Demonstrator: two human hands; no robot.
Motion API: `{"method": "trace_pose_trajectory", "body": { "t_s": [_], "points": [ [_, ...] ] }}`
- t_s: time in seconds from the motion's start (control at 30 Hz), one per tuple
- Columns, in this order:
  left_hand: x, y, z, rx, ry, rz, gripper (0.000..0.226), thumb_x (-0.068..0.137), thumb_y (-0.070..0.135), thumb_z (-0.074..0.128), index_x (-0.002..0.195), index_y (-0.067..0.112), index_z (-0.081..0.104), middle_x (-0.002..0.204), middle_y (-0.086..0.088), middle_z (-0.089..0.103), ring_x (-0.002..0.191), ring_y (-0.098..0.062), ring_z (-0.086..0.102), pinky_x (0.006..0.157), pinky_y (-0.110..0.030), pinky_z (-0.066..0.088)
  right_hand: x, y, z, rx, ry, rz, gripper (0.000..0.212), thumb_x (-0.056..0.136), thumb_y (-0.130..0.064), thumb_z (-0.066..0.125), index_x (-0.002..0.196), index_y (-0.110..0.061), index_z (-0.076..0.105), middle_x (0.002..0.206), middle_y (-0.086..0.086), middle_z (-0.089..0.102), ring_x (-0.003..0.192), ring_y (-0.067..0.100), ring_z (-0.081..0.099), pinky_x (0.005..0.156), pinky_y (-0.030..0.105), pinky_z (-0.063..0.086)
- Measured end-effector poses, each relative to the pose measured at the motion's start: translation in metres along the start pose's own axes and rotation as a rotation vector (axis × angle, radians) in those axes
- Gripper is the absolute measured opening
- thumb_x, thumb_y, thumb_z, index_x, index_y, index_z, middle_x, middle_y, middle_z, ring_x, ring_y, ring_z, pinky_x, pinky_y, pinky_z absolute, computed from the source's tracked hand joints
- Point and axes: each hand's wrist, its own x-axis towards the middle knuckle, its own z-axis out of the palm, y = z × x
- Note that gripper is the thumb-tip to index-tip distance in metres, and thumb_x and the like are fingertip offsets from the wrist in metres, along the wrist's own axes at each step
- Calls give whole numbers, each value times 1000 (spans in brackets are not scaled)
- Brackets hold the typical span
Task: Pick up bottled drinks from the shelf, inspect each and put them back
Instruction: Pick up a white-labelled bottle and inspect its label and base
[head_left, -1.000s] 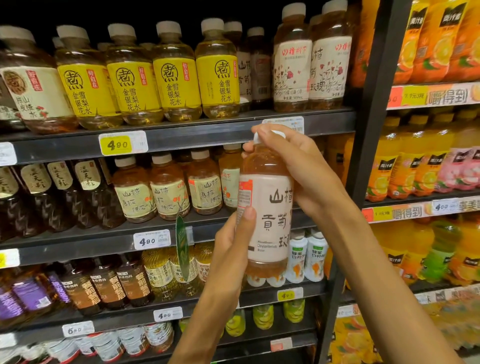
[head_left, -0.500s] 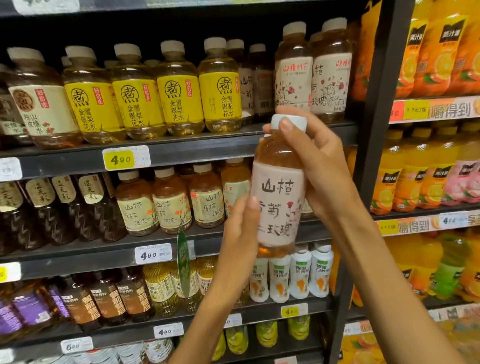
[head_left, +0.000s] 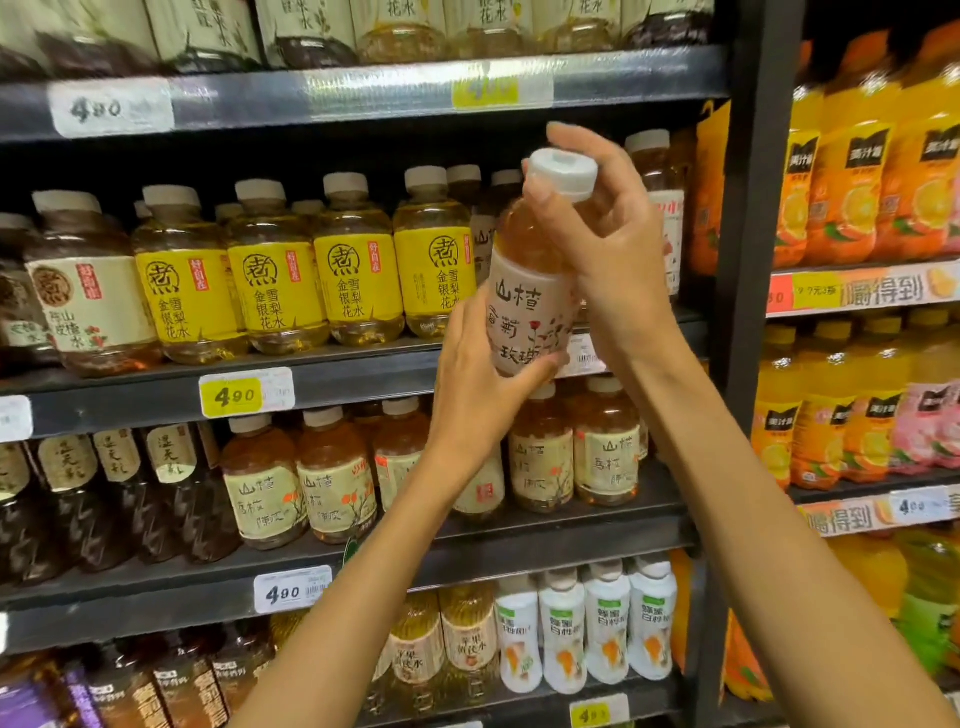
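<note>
A bottle of amber drink (head_left: 530, 280) with a pale pink label and a white cap is held up in front of the shelf (head_left: 363, 384), tilted slightly with its top toward me. My right hand (head_left: 618, 249) grips its neck and cap from the right. My left hand (head_left: 478, 379) cups its bottom from the left and below. The bottle sits level with the row of yellow-labelled bottles (head_left: 358, 280), just right of them. Part of its label is hidden by my fingers.
Dark shelves carry rows of bottled teas, with price tags reading 4.90 (head_left: 247, 393) on their edges. A black upright post (head_left: 748, 260) separates this bay from orange juice bottles (head_left: 852, 171) on the right. White bottles (head_left: 608, 623) stand on a lower shelf.
Both hands have lifted the bottle higher, from the second shelf's level up to the yellow-label row. The camera view has tilted upward and moved closer.
</note>
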Motion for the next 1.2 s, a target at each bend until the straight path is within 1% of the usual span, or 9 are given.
{"method": "trace_pose_trajectory", "body": {
  "t_s": [0.13,0.33,0.4,0.5,0.6,0.73,0.87,1.03,1.2],
  "points": [
    [18,-2,9,-67,90,-3,94,75,27,80,149,14,24,146,-5,43,132,-17,43,107,-36,42,20,7,8,-101,29,-55,37,89,-8,66,123,-3,53,121,16,58,111,26,58,97,40,49],
    [25,-6,21,-86,137,-14,96,80,31,75,150,17,12,138,-7,53,121,-18,55,96,-35,51,41,24,11,-204,108,-124,44,91,-10,63,130,-4,42,126,19,51,114,28,52,99,45,45],
    [25,-6,24,-53,162,-13,91,82,32,73,149,16,13,136,-7,54,118,-20,58,93,-37,52,45,30,15,-248,143,-166,33,93,-12,61,123,-5,49,121,17,53,112,29,52,97,47,44],
    [26,-5,29,22,198,-14,83,84,35,70,148,16,20,142,-8,49,122,-23,53,95,-43,49,53,38,18,-340,179,-176,16,95,-17,57,109,-8,61,108,7,57,109,23,50,96,40,42],
    [31,-7,33,117,258,8,81,85,35,69,148,10,25,145,-8,42,131,-21,43,104,-31,40,58,42,16,-358,130,-134,26,97,-20,56,120,-7,59,114,2,52,114,19,50,100,33,42],
    [38,-11,37,243,299,0,79,86,40,66,147,7,28,139,-9,42,127,-19,40,91,-18,31,59,47,6,-463,-78,-63,54,93,-17,61,141,-12,38,138,8,41,128,13,40,109,32,36],
    [41,-14,41,330,321,-12,82,85,48,63,147,7,28,136,-10,43,122,-21,42,83,-19,32,58,49,-4,-533,25,-84,51,89,-19,65,135,-11,44,133,7,48,123,12,47,100,40,45],
    [48,-14,44,460,312,-47,80,87,49,60,147,5,29,137,-13,42,121,-26,39,97,-33,35,59,59,-9,-701,-3,-99,38,91,-24,64,126,-11,57,125,3,58,118,17,51,99,39,43],
    [41,-15,46,545,275,4,76,90,38,61,148,6,25,140,-15,40,126,-28,38,100,-36,33,62,66,-7,-859,5,-144,41,90,-28,64,128,-12,56,124,3,59,118,20,45,99,40,38]
  ]
}}
